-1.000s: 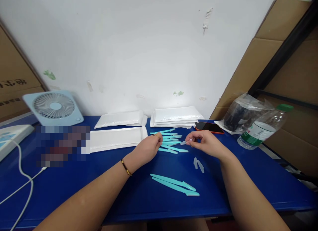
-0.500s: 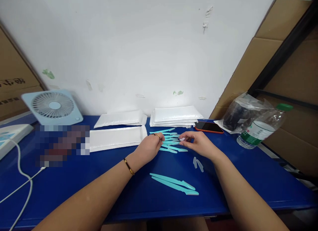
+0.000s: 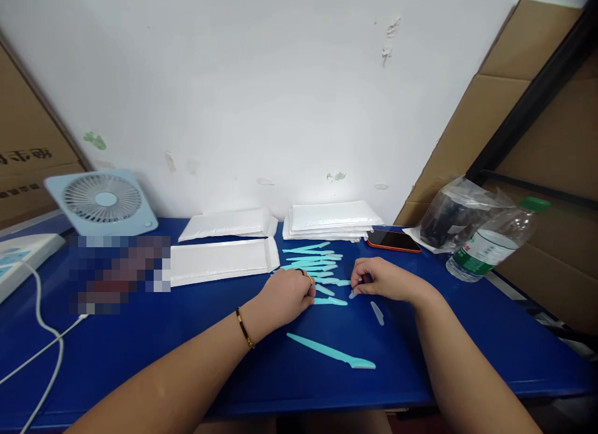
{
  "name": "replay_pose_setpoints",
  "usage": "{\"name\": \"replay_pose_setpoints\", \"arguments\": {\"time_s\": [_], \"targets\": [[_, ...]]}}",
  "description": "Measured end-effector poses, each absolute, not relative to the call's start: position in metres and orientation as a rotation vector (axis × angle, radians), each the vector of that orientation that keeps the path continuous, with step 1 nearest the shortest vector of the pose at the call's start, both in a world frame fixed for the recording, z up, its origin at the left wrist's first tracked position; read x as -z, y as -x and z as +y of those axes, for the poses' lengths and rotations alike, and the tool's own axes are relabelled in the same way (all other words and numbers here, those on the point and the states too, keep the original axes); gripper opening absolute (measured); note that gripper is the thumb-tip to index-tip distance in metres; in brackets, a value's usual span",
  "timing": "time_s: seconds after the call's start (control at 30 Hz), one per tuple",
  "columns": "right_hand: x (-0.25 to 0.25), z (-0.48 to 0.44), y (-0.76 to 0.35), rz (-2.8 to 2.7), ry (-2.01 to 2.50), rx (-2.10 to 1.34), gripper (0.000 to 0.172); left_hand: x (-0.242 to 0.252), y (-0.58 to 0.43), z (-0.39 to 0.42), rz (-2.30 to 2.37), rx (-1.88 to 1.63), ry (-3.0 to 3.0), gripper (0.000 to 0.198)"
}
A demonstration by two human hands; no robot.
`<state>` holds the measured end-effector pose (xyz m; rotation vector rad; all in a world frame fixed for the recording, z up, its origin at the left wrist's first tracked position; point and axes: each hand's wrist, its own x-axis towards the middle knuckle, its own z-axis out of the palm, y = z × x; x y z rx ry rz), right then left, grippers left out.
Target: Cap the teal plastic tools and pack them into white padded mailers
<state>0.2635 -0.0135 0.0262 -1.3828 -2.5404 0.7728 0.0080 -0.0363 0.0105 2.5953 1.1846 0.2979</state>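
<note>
My left hand (image 3: 290,294) is closed, knuckles up, on the blue table (image 3: 187,359), and a teal plastic razor (image 3: 331,301) sticks out from its fingers to the right. My right hand (image 3: 383,283) is closed in a pinch on a small clear cap (image 3: 354,293) close to that razor's tip. Another clear cap (image 3: 377,312) lies just right of it. One long teal razor (image 3: 331,352) lies nearer me. A pile of several teal razors (image 3: 313,258) sits just beyond both hands.
White padded envelopes lie at the back: one flat (image 3: 219,259), one behind it (image 3: 228,222), and a stack (image 3: 331,219). A phone (image 3: 392,240), a plastic bag (image 3: 460,213) and a water bottle (image 3: 490,241) stand on the right. A small fan (image 3: 105,200) and a white cable (image 3: 42,334) are on the left.
Both hands have come nearer to me and down to the table. Only one of the two front razors and one of the two loose caps remain in place.
</note>
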Motion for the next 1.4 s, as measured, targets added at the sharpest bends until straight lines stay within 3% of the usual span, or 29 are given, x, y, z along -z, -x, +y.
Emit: {"name": "replay_pose_setpoints", "arguments": {"time_s": [0.43,0.67,1.4], "targets": [[-0.028,-0.017,-0.266,-2.404,1.408,-0.873,0.017,-0.010,0.000,-0.027,1.308,-0.422,-2.393,0.016],[-0.034,-0.019,-0.262,-2.092,1.207,-0.481,0.015,-0.023,0.006,-0.021,1.134,-0.596,-1.891,0.016],[-0.026,-0.019,-0.228,-2.129,1.017,-0.375,0.016,-0.009,-0.001,-0.015,1.174,-0.654,-2.043,0.017]]}}
